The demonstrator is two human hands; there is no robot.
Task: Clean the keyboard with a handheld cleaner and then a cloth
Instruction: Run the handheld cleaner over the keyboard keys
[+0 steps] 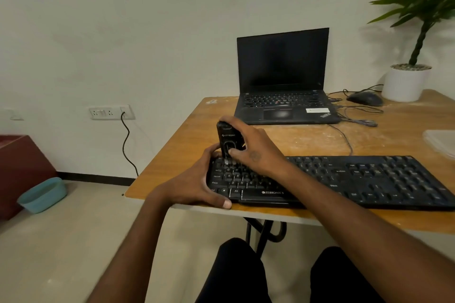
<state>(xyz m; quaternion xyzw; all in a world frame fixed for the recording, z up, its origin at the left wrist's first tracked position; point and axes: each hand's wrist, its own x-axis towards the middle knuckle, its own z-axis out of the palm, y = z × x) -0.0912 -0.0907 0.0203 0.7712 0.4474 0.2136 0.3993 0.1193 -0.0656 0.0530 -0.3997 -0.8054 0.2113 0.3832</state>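
A black keyboard [364, 179] lies along the front edge of the wooden table [307, 138]. My right hand [256, 147] grips a black handheld cleaner [227, 140] that stands upright, its nozzle down on the keys at the keyboard's top left corner. My left hand [197, 182] grips the keyboard's left end, thumb on the front edge and fingers curled round the far side. A pale sheet, possibly the cloth [440, 141], lies at the table's right edge, cut off by the frame.
An open black laptop [283, 81] sits behind the keyboard with a mouse [365, 98] and loose cables beside it. A white potted plant [405, 81] stands at the back right. On the floor to the left are a teal tub [43, 194] and a red box [19, 167].
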